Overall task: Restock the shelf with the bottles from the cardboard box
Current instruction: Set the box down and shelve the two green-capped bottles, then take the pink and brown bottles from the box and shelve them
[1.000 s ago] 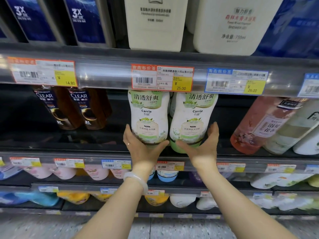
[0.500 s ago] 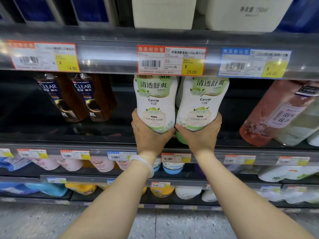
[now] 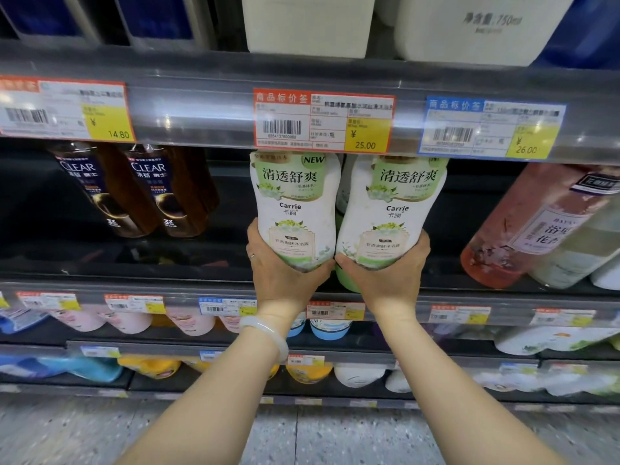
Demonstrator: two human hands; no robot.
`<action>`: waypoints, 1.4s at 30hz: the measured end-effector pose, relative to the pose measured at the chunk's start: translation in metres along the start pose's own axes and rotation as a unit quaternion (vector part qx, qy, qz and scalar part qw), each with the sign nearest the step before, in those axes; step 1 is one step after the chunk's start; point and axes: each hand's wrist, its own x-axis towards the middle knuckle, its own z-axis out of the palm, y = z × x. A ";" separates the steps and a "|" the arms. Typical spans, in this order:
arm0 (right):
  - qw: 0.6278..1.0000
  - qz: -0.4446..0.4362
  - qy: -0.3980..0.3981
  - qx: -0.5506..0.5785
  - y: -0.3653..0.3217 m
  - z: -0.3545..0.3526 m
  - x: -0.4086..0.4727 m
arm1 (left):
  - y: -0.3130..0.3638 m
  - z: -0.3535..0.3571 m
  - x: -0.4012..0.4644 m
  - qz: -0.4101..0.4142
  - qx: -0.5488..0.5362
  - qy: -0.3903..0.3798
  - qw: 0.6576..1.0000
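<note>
The left hand [image 3: 281, 276] cups the base of the left Carrie bottle [image 3: 295, 209], fingers wrapped round its lower left side and thumb under its bottom edge, a firm grasp; a ring shows on one finger and a pale bangle [image 3: 268, 333] sits on that wrist; the right hand [image 3: 385, 280] grasps the right Carrie bottle [image 3: 396, 213] the same way, fingers curled round its lower right side and thumb at the bottom near the middle; the two white bottles with green labels stand upright side by side, touching or nearly so along their inner edges, in the middle bay of the shelf [image 3: 100, 283], their bases held above its front lip and their tops hidden behind the price rail overhead; whether they rest on the shelf board I cannot tell, since the hands cover their undersides; behind them a green bottle [image 3: 345, 280] shows between the wrists; directly above them hangs the red price tag [image 3: 323, 122] marked 25.00, with a blue price tag [image 3: 489, 129] marked 26.00 to its right; to the left, well apart, stand two brown CLEAR bottles [image 3: 147, 189]; to the right leans a pink bottle [image 3: 523, 223]; lower shelves hold rows of pale, yellow and blue bottles; the cardboard box lies outside the view.
</note>
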 end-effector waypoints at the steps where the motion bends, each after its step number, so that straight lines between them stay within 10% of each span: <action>1: 1.000 0.002 -0.001 0.002 0.000 0.000 0.000 | 0.000 0.000 -0.001 0.004 -0.001 -0.001 1.000; 20: 0.982 0.159 -0.079 -0.069 -0.020 -0.021 -0.017 | 0.018 -0.017 -0.009 -0.086 0.112 -0.021 0.990; 26: 0.975 0.065 -0.156 -0.143 -0.024 -0.020 -0.088 | 0.011 -0.059 -0.028 -0.079 0.182 -0.038 0.979; 33: 0.866 -0.072 -0.427 -0.251 -0.064 0.062 -0.149 | -0.031 -0.184 -0.053 -0.176 0.324 0.026 0.929; 42: 0.711 -0.251 -0.589 -0.291 -0.155 0.210 -0.297 | -0.041 -0.396 -0.095 -0.315 0.364 0.161 0.862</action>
